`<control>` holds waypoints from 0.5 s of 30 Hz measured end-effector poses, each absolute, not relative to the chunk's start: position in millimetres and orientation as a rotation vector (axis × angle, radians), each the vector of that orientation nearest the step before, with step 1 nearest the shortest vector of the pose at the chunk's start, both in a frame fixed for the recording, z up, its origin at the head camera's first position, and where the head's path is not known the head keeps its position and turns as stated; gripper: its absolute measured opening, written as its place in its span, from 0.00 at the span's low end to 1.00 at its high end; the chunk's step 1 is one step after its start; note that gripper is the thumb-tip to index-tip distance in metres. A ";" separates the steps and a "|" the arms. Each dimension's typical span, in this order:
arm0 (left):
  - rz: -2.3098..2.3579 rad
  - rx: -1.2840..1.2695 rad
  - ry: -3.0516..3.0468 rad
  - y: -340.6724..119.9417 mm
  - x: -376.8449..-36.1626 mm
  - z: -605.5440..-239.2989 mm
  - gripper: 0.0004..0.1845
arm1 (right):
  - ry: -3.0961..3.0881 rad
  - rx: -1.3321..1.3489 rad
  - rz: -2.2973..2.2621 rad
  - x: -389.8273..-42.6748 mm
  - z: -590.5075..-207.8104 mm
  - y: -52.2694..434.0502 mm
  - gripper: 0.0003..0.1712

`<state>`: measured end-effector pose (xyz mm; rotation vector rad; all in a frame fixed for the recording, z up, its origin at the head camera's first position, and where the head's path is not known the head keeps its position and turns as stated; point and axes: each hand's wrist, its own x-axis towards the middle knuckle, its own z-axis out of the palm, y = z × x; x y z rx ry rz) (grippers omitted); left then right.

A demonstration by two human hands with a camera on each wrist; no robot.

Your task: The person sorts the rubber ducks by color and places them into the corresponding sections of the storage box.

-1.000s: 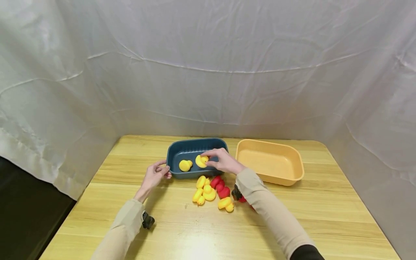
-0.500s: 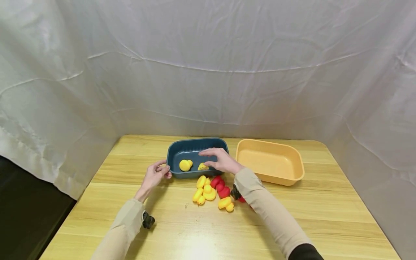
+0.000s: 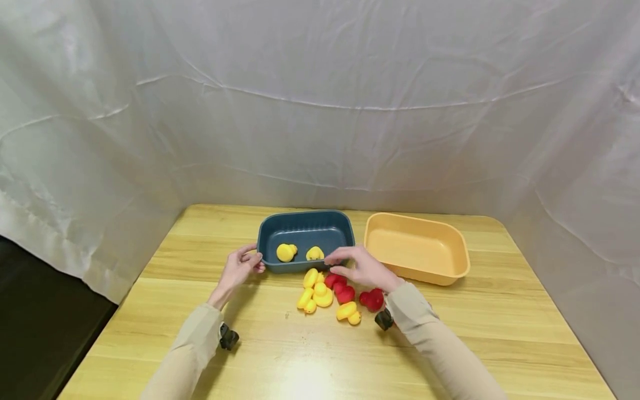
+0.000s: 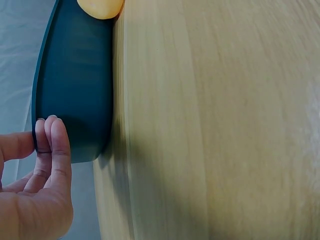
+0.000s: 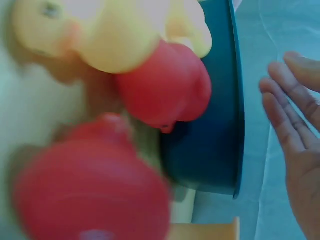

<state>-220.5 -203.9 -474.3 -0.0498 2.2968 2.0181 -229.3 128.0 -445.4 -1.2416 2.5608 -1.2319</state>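
Observation:
A dark blue tub (image 3: 305, 228) stands at mid-table with two yellow ducks (image 3: 285, 252) (image 3: 315, 253) inside. My left hand (image 3: 248, 261) grips the tub's front-left corner; in the left wrist view its fingers (image 4: 52, 145) lie on the blue tub's outer wall (image 4: 75, 95). My right hand (image 3: 345, 264) hovers empty, fingers straight, just in front of the tub's front-right corner, above a pile of yellow ducks (image 3: 320, 294) and red ducks (image 3: 342, 290). The right wrist view shows its straight fingers (image 5: 290, 120) beside the tub (image 5: 215, 140) and a red duck (image 5: 165, 90).
An empty orange tub (image 3: 452, 244) stands right of the blue one. Another red duck (image 3: 373, 299) lies by my right wrist. The wooden table (image 3: 500, 333) is ringed by a white cloth backdrop (image 3: 320, 111); its left edge drops to a dark floor.
My right hand let go of a yellow duck, which now lies in the blue tub, and drew back over the pile. The left hand stayed on the tub.

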 end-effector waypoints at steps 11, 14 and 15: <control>2.015 -0.041 2.295 -203.7 -219.1 -471.0 0.27 | 2.496 -1.123 -1.122 -195.6 -452.3 155.7 0.17; 2.021 -0.044 2.292 -204.4 -219.5 -472.2 0.27 | 2.466 -1.135 -1.120 -193.3 -455.1 160.6 0.17; 2.023 -0.043 2.290 -204.3 -219.7 -472.7 0.27 | 2.453 -1.136 -1.123 -192.8 -456.0 161.8 0.16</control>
